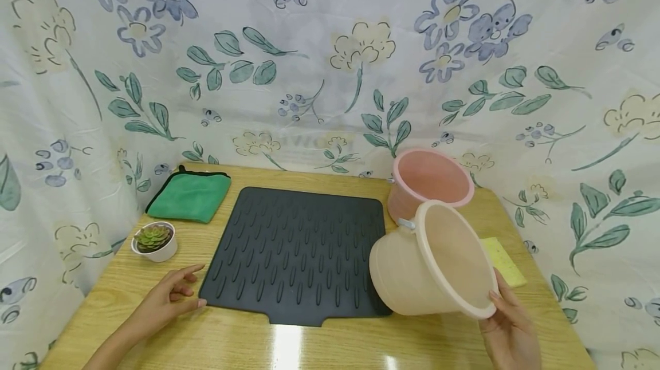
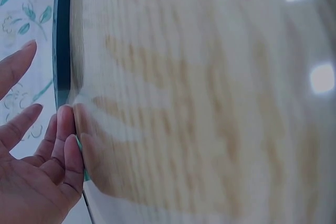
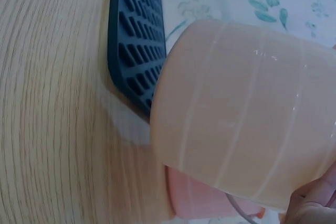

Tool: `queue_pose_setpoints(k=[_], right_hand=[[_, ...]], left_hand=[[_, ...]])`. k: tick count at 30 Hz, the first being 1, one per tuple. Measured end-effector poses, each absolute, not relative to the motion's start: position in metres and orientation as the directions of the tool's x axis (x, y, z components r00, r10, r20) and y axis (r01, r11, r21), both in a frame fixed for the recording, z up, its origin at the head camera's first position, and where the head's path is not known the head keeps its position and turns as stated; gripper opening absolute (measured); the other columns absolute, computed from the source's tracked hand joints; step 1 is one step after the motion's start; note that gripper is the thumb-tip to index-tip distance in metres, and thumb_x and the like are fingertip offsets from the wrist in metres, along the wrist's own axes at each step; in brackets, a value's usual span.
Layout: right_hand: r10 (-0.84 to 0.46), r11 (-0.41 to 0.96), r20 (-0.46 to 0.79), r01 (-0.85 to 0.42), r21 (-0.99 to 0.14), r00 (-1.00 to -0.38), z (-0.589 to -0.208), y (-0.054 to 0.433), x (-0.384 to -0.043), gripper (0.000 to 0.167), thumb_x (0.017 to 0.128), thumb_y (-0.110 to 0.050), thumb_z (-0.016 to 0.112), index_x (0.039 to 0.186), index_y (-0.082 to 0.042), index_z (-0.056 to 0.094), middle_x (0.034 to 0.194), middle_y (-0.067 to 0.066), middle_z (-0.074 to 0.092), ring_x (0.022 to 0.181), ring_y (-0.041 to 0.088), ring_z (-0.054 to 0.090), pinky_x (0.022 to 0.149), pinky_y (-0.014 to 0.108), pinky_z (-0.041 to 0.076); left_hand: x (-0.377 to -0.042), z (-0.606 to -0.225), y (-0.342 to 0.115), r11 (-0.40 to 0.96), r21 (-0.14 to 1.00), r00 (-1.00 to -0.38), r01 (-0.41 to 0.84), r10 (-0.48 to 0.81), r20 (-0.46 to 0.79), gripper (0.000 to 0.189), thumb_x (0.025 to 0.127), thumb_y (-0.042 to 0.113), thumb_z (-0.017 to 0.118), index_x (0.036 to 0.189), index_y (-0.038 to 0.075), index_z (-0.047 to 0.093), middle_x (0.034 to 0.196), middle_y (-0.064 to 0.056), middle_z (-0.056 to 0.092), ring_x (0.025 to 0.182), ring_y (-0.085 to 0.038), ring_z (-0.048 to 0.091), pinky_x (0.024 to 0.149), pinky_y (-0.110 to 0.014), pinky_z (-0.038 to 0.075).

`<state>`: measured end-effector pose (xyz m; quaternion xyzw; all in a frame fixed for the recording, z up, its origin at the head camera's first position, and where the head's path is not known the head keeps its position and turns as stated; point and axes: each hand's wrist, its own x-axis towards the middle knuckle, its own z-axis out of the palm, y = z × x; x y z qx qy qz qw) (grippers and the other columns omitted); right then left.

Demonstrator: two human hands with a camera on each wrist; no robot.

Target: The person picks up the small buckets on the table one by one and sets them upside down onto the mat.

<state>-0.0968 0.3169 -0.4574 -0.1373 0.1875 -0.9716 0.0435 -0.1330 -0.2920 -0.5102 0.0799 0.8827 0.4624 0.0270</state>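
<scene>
A beige plastic bucket (image 1: 407, 281) tilts sideways over the right part of the dark drying mat (image 1: 294, 244), its mouth facing right. My right hand (image 1: 510, 327) grips the bucket's rim, thumb inside. In the right wrist view, the bucket's ribbed wall (image 3: 236, 108) fills the middle, with the thumb side of the right hand (image 3: 315, 203) at the lower right. At the mat's near left corner, my left hand (image 1: 167, 301) rests with loosely bent fingers and holds nothing. The left wrist view shows that hand (image 2: 37, 177) low beside the wooden tabletop (image 2: 184, 103).
Behind the beige bucket stands a pink bucket (image 1: 399, 204). A yellow cloth or sponge sheet (image 1: 507, 264) lies at the right. On the left are a folded green cloth (image 1: 191, 195) and a succulent (image 1: 153, 237) in a white pot. Floral curtain (image 1: 309, 89) surrounds the table.
</scene>
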Motion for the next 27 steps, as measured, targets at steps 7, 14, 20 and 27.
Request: queue_pose_setpoints(k=[7, 14, 20, 27], right_hand=[[-0.168, -0.935, 0.264, 0.069, -0.349, -0.95, -0.462, 0.306, -0.099, 0.055, 0.105, 0.0, 0.008, 0.148, -0.001, 0.044, 0.147, 0.014, 0.05, 0.129, 0.027, 0.055, 0.102, 0.035, 0.049], [-0.168, -0.956, 0.253, 0.095, -0.276, -0.953, -0.465, 0.294, -0.101, 0.055, 0.106, -0.002, 0.008, 0.148, 0.0, 0.043, 0.147, 0.015, 0.049, 0.131, 0.028, 0.053, 0.108, 0.034, 0.044], [-0.166, -0.969, 0.257, 0.108, -0.223, -0.952, -0.466, 0.283, -0.105, 0.055, 0.105, -0.001, 0.007, 0.148, 0.002, 0.041, 0.148, 0.016, 0.047, 0.132, 0.029, 0.052, 0.11, 0.033, 0.042], [-0.164, -0.975, 0.244, 0.12, -0.186, -0.956, -0.466, 0.271, -0.108, 0.054, 0.105, -0.001, 0.008, 0.144, 0.007, 0.045, 0.144, 0.02, 0.05, 0.128, 0.03, 0.055, 0.109, 0.033, 0.042]], left_hand=[[-0.133, -0.51, -0.293, 0.559, 0.822, -0.986, 0.105, 0.166, 0.013, 0.068, 0.085, 0.013, 0.077, 0.143, -0.003, 0.045, 0.119, -0.018, 0.05, 0.085, -0.003, 0.051, 0.07, -0.021, 0.047], [-0.133, -0.509, -0.292, 0.563, 0.821, -0.986, 0.097, 0.165, 0.003, 0.069, 0.086, 0.014, 0.077, 0.144, -0.003, 0.045, 0.12, -0.018, 0.05, 0.085, -0.004, 0.051, 0.07, -0.021, 0.047], [-0.134, -0.508, -0.291, 0.565, 0.818, -0.986, 0.109, 0.163, 0.019, 0.068, 0.085, 0.013, 0.077, 0.143, -0.003, 0.045, 0.119, -0.019, 0.05, 0.084, -0.003, 0.051, 0.069, -0.021, 0.047], [-0.133, -0.51, -0.291, 0.56, 0.82, -0.986, 0.119, 0.167, 0.029, 0.067, 0.086, 0.012, 0.077, 0.144, -0.003, 0.045, 0.12, -0.019, 0.05, 0.084, -0.004, 0.051, 0.069, -0.021, 0.046]])
